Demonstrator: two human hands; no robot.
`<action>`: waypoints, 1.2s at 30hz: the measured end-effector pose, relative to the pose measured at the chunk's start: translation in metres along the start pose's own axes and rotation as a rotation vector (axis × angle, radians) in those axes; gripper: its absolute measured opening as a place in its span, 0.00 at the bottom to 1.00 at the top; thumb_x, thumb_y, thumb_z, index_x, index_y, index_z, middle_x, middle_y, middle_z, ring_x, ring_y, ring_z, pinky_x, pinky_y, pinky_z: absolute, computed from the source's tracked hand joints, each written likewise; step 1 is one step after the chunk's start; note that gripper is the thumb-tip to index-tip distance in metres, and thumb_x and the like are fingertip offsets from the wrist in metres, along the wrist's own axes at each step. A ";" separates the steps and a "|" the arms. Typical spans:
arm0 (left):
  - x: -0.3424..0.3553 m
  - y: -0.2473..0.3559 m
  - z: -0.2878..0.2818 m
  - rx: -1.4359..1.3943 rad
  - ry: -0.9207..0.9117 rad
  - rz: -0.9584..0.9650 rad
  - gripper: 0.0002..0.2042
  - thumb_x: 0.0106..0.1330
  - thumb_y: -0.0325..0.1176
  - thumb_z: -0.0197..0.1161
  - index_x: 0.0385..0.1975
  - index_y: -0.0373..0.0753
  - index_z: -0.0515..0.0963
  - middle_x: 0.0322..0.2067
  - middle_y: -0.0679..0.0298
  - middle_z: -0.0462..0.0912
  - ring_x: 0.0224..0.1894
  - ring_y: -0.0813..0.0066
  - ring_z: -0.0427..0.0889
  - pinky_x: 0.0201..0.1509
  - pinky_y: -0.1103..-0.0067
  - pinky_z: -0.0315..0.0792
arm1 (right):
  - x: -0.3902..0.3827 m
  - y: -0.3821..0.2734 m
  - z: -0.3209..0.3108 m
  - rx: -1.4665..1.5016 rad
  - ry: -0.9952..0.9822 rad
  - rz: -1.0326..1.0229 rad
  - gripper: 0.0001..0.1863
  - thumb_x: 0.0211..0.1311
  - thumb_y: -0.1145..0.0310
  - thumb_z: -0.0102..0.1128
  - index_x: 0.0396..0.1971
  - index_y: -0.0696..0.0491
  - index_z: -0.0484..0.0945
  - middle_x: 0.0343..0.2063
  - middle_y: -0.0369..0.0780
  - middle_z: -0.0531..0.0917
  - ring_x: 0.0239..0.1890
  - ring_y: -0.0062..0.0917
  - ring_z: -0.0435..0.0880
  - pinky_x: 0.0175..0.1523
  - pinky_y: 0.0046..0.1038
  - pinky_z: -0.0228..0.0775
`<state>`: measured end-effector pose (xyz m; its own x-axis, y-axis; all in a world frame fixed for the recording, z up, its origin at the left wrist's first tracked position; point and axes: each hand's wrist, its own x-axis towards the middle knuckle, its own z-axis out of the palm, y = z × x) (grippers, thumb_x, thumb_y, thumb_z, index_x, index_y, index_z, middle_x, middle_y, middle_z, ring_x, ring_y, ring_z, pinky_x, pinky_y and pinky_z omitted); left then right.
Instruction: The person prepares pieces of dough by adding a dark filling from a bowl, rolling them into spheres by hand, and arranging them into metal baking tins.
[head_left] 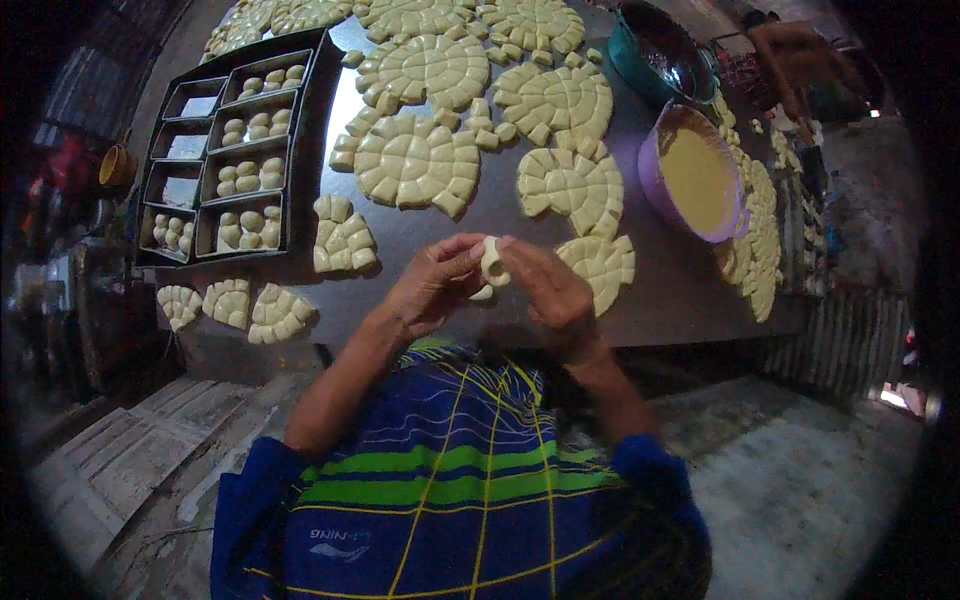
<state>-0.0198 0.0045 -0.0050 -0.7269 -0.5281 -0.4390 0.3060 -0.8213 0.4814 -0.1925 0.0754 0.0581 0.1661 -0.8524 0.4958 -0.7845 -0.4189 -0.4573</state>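
Observation:
A small piece of pale dough (494, 262) with a hollow in its middle is held up over the near edge of the table (660, 290). My left hand (437, 283) grips it from the left, thumb and fingers closed on its side. From the right, my right hand (556, 295) pinches the same piece with its fingertips. Part of another dough piece (482, 294) shows just below, between the hands. Close by my right hand lies a cut dough slab (603, 268); to the left of my left hand sits a smaller cut slab (343, 235).
A dark compartment tray (318, 150) at the left holds dough balls. Several cut dough rounds (415, 165) cover the table's middle and far side. On the right stand a purple bowl (662, 185) of yellowish paste and a green basin (628, 60). Dough wedges (228, 302) lie near the front-left edge.

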 end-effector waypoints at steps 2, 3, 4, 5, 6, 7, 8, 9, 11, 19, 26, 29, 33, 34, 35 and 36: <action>0.004 -0.003 -0.001 -0.048 -0.013 -0.006 0.17 0.69 0.35 0.63 0.53 0.36 0.74 0.45 0.65 0.80 0.46 0.75 0.80 0.52 0.78 0.76 | -0.014 -0.004 0.017 -0.051 0.046 0.137 0.21 0.50 0.78 0.64 0.48 0.56 0.80 0.44 0.46 0.81 0.47 0.37 0.83 0.48 0.33 0.79; 0.004 -0.004 -0.002 -0.075 -0.035 -0.001 0.17 0.68 0.35 0.63 0.53 0.36 0.74 0.45 0.65 0.80 0.46 0.75 0.80 0.53 0.78 0.75 | -0.014 -0.010 0.023 -0.058 0.091 0.171 0.20 0.51 0.78 0.63 0.48 0.56 0.80 0.44 0.46 0.81 0.48 0.38 0.83 0.49 0.34 0.79; 0.003 -0.005 -0.003 -0.103 -0.057 0.003 0.17 0.68 0.35 0.63 0.53 0.36 0.74 0.45 0.65 0.80 0.47 0.74 0.79 0.55 0.79 0.75 | -0.014 -0.017 0.029 -0.065 0.136 0.205 0.20 0.52 0.78 0.63 0.48 0.57 0.80 0.44 0.46 0.81 0.48 0.38 0.83 0.51 0.34 0.78; 0.003 -0.005 -0.002 -0.113 -0.027 0.013 0.16 0.68 0.34 0.63 0.53 0.36 0.74 0.46 0.65 0.80 0.47 0.74 0.79 0.54 0.79 0.75 | -0.015 -0.021 0.032 -0.075 0.181 0.246 0.19 0.53 0.79 0.63 0.48 0.57 0.80 0.44 0.45 0.81 0.48 0.39 0.83 0.52 0.35 0.77; 0.002 -0.006 0.000 -0.123 0.003 0.024 0.16 0.68 0.34 0.63 0.53 0.36 0.74 0.46 0.65 0.80 0.47 0.74 0.79 0.54 0.79 0.75 | -0.017 -0.019 0.033 -0.110 0.180 0.215 0.18 0.53 0.78 0.63 0.47 0.56 0.80 0.43 0.45 0.82 0.48 0.39 0.83 0.53 0.36 0.77; 0.002 -0.008 0.002 -0.132 0.033 0.033 0.16 0.68 0.34 0.63 0.53 0.36 0.74 0.46 0.64 0.80 0.47 0.74 0.79 0.54 0.79 0.75 | -0.019 -0.016 0.036 -0.145 0.180 0.184 0.17 0.54 0.78 0.63 0.47 0.56 0.80 0.42 0.44 0.82 0.47 0.39 0.83 0.53 0.36 0.77; 0.002 -0.008 0.002 -0.071 0.041 0.075 0.16 0.68 0.34 0.63 0.53 0.36 0.75 0.46 0.65 0.80 0.48 0.75 0.79 0.54 0.79 0.75 | -0.020 -0.014 0.039 -0.176 0.185 0.153 0.17 0.55 0.78 0.63 0.46 0.56 0.81 0.40 0.43 0.83 0.46 0.39 0.83 0.53 0.37 0.76; 0.003 -0.009 0.002 -0.009 0.048 0.116 0.16 0.68 0.33 0.63 0.53 0.36 0.75 0.47 0.65 0.80 0.48 0.75 0.79 0.54 0.78 0.75 | -0.018 -0.015 0.039 -0.205 0.199 0.181 0.15 0.56 0.77 0.64 0.45 0.56 0.81 0.38 0.43 0.83 0.44 0.39 0.83 0.52 0.36 0.76; 0.003 -0.009 0.001 0.083 0.042 0.172 0.15 0.68 0.33 0.63 0.53 0.37 0.75 0.47 0.65 0.80 0.49 0.76 0.79 0.53 0.78 0.76 | -0.013 -0.020 0.039 -0.264 0.230 0.238 0.13 0.57 0.76 0.64 0.43 0.56 0.82 0.35 0.42 0.83 0.41 0.38 0.83 0.51 0.35 0.76; 0.001 -0.003 0.009 0.302 0.016 0.269 0.17 0.66 0.34 0.65 0.52 0.38 0.75 0.46 0.65 0.81 0.48 0.77 0.79 0.49 0.78 0.77 | -0.008 -0.004 0.036 0.467 0.270 0.849 0.08 0.57 0.74 0.67 0.35 0.60 0.83 0.30 0.42 0.84 0.34 0.26 0.83 0.43 0.28 0.73; 0.015 -0.023 0.010 0.324 0.176 0.269 0.17 0.66 0.34 0.66 0.52 0.34 0.76 0.43 0.60 0.83 0.41 0.75 0.83 0.39 0.79 0.80 | -0.022 0.008 0.039 0.391 0.205 0.880 0.05 0.57 0.75 0.66 0.32 0.59 0.82 0.30 0.42 0.84 0.32 0.25 0.83 0.40 0.27 0.74; 0.016 -0.026 0.006 0.341 0.178 0.256 0.17 0.65 0.34 0.66 0.50 0.33 0.77 0.42 0.59 0.84 0.40 0.75 0.84 0.38 0.78 0.81 | -0.028 0.012 0.040 0.351 0.184 0.834 0.04 0.57 0.76 0.66 0.32 0.59 0.82 0.29 0.41 0.84 0.32 0.24 0.83 0.39 0.27 0.74; 0.016 -0.028 0.006 0.420 0.141 0.313 0.16 0.66 0.34 0.66 0.50 0.33 0.77 0.42 0.59 0.84 0.40 0.75 0.84 0.38 0.78 0.81 | -0.025 0.006 0.036 0.404 0.205 0.918 0.05 0.57 0.76 0.66 0.34 0.59 0.82 0.31 0.42 0.84 0.34 0.25 0.83 0.39 0.25 0.75; 0.016 -0.028 0.006 0.442 0.130 0.317 0.17 0.66 0.34 0.66 0.50 0.33 0.77 0.42 0.59 0.84 0.40 0.75 0.84 0.38 0.78 0.81 | -0.024 0.003 0.035 0.438 0.222 0.929 0.06 0.57 0.76 0.66 0.35 0.58 0.83 0.31 0.42 0.84 0.35 0.25 0.84 0.40 0.25 0.75; 0.016 -0.028 0.007 0.425 0.153 0.304 0.17 0.66 0.34 0.66 0.50 0.33 0.77 0.42 0.59 0.84 0.40 0.75 0.84 0.39 0.77 0.81 | -0.023 0.002 0.035 0.474 0.237 0.940 0.07 0.57 0.77 0.66 0.36 0.58 0.83 0.32 0.42 0.84 0.35 0.25 0.84 0.40 0.24 0.75; 0.017 -0.027 0.009 0.408 0.177 0.291 0.17 0.66 0.34 0.66 0.50 0.33 0.77 0.42 0.59 0.84 0.39 0.75 0.84 0.39 0.77 0.81 | -0.025 0.004 0.034 0.409 0.199 0.822 0.08 0.57 0.77 0.66 0.38 0.58 0.83 0.32 0.41 0.84 0.36 0.26 0.84 0.41 0.25 0.76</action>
<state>-0.0459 0.0198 -0.0180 -0.5215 -0.7791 -0.3478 0.1896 -0.5033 0.8431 -0.1797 0.0840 0.0192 -0.4820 -0.8762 0.0019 -0.3331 0.1813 -0.9253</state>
